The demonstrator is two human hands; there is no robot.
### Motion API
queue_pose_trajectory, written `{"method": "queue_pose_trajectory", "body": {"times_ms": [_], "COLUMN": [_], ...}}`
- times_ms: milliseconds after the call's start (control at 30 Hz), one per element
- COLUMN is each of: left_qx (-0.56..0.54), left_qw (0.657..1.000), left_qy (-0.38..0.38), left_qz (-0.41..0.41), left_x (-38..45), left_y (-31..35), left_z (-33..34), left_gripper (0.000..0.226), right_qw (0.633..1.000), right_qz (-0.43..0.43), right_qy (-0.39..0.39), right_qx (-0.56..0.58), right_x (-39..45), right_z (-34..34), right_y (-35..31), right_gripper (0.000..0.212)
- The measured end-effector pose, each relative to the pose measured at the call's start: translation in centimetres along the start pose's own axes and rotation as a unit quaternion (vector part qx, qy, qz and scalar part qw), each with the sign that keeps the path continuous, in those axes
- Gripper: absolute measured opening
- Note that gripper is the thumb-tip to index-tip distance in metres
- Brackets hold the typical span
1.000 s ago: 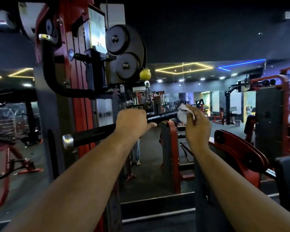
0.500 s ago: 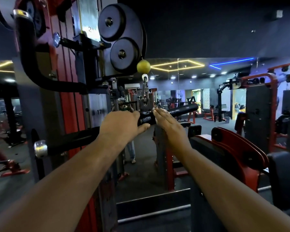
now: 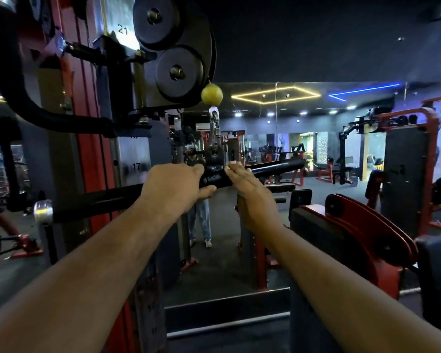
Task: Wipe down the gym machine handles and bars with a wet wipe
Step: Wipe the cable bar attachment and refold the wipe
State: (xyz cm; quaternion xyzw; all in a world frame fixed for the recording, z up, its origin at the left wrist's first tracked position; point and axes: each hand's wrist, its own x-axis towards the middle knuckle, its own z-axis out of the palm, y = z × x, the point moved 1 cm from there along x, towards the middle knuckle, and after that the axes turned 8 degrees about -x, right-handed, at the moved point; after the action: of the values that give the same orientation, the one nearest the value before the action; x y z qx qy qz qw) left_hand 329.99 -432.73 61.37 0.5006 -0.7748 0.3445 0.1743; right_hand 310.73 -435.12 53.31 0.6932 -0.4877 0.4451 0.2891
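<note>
A long black pull-down bar (image 3: pixel 278 166) with a chrome end cap (image 3: pixel 43 212) hangs from a metal clip (image 3: pixel 214 128) under a yellow ball (image 3: pixel 211 95). My left hand (image 3: pixel 173 184) grips the bar just left of its central swivel, thumb underneath. My right hand (image 3: pixel 250 192) lies over the bar just right of the swivel, fingers stretched out straight and pressed against it. The wet wipe is not visible; it may be hidden under that palm.
The red and black machine column (image 3: pixel 87 149) with black pulley wheels (image 3: pixel 178 70) stands close on the left. A red and black padded knee brace (image 3: pixel 354 225) sits at lower right. A mirror wall ahead reflects a standing person's legs (image 3: pixel 204 220) and other machines.
My right hand slid left along the bar from its right half to the centre, and the white wipe seen a second ago is now out of sight. My left hand kept its grip.
</note>
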Motion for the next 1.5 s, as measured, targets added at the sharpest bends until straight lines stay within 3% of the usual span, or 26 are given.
{"method": "queue_pose_trajectory", "body": {"times_ms": [67,133,200,333,467,600,700,767,833,900,933,1000,1100,1267,1400,1500], "left_qx": [-0.017,-0.017,-0.003,0.001,-0.019,-0.009,0.0,0.004,0.011,0.013,0.011,-0.004,-0.035,-0.068,-0.051,-0.048], "left_qw": [1.0,1.0,1.0,1.0,1.0,1.0,1.0,1.0,1.0,1.0,1.0,1.0,0.999,0.997,0.998,0.999], "left_qy": [-0.012,-0.013,-0.011,-0.013,-0.012,-0.012,-0.007,-0.005,-0.005,-0.009,-0.012,-0.017,-0.021,-0.022,-0.001,-0.006], "left_qz": [-0.011,-0.017,-0.014,-0.005,-0.011,-0.015,-0.018,-0.014,-0.008,-0.005,-0.004,-0.005,-0.014,-0.026,-0.023,-0.02], "left_x": [0.2,0.2,0.2,0.6,1.0,1.3,1.3,1.3,1.2,1.4,1.5,1.6,1.6,1.6,1.6,1.6], "left_y": [0.2,0.2,0.3,0.8,1.4,1.5,1.1,0.9,0.9,1.0,1.0,1.1,1.2,1.3,1.2,0.9], "left_z": [0.2,0.4,0.5,0.5,1.0,1.0,1.0,1.2,1.3,1.3,1.3,1.3,1.6,1.9,2.0,2.0], "left_gripper": [0.056,0.062,0.071,0.078,0.078,0.069,0.062,0.064,0.068,0.071,0.072,0.073,0.073,0.067,0.062,0.064], "right_qw": [1.0,0.993,0.984,0.972,0.965,0.988,0.988,0.961,0.907,0.894,0.91,0.939,0.958,0.977,0.987,0.973], "right_qz": [-0.016,-0.02,0.019,0.184,0.255,0.145,0.069,0.142,0.262,0.346,0.352,0.327,0.287,0.203,0.079,0.15], "right_qy": [0.002,0.01,0.009,0.032,0.04,-0.003,-0.014,0.036,0.133,0.167,0.154,0.094,0.005,0.013,-0.012,0.054], "right_qx": [-0.021,-0.113,-0.179,-0.143,-0.044,0.055,0.137,0.236,0.302,0.228,0.157,0.04,-0.024,0.057,0.139,0.167], "right_x": [-0.2,0.2,0.5,0.9,1.7,1.4,0.5,1.0,2.3,3.5,3.8,4.0,3.6,2.1,0.3,1.3], "right_z": [-0.2,-0.8,-1.6,-3.7,-2.9,-0.9,-1.0,-2.1,-3.5,-5.3,-5.9,-5.9,-3.8,-1.3,-1.9,-3.4], "right_y": [1.7,5.0,9.1,15.5,11.8,3.2,0.9,2.4,6.4,10.5,12.0,13.1,11.5,4.8,0.3,3.2], "right_gripper": [0.066,0.065,0.056,0.043,0.05,0.05,0.05,0.039,0.025,0.027,0.031,0.038,0.045,0.046,0.05,0.054]}}
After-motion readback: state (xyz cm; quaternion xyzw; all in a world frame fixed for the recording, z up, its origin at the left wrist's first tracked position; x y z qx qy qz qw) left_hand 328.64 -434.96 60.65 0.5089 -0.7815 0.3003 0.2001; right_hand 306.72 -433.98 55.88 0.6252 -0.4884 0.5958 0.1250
